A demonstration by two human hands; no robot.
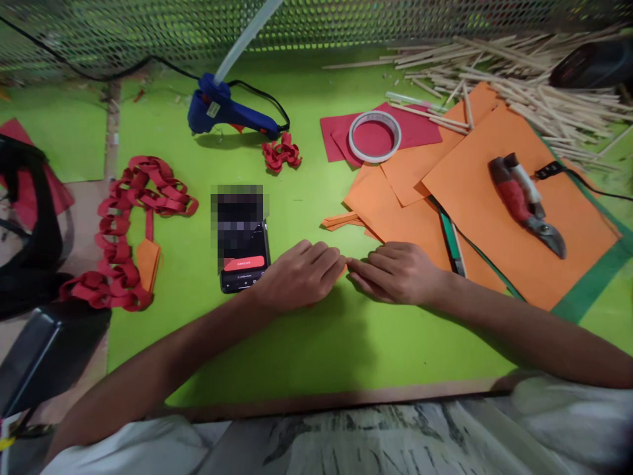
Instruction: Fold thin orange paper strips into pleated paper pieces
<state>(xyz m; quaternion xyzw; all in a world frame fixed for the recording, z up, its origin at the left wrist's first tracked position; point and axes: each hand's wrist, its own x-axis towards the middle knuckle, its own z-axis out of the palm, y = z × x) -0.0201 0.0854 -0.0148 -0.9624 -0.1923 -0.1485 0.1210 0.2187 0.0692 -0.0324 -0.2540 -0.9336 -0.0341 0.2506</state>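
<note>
My left hand (302,276) is closed, with its fingers curled over a small piece of orange paper (342,270). Only a sliver of that paper shows, beside the fingertips; its shape is hidden. My right hand (398,272) meets the left one fingertip to fingertip, its thumb and fingers pinched at the paper's edge. Just left of my left hand lies a phone (244,264) with a lit screen. Beyond both hands rest some narrow folded orange paper strips (341,221), near a stack of orange sheets (395,218).
A red paper chain (115,247) with an orange folded piece (148,264) lies left. At the back stand a blue glue gun (222,112) and a red paper cluster (281,154). Rightward are a tape roll (354,137), cutter (451,241), pruning shears (524,201) and wooden sticks (539,99).
</note>
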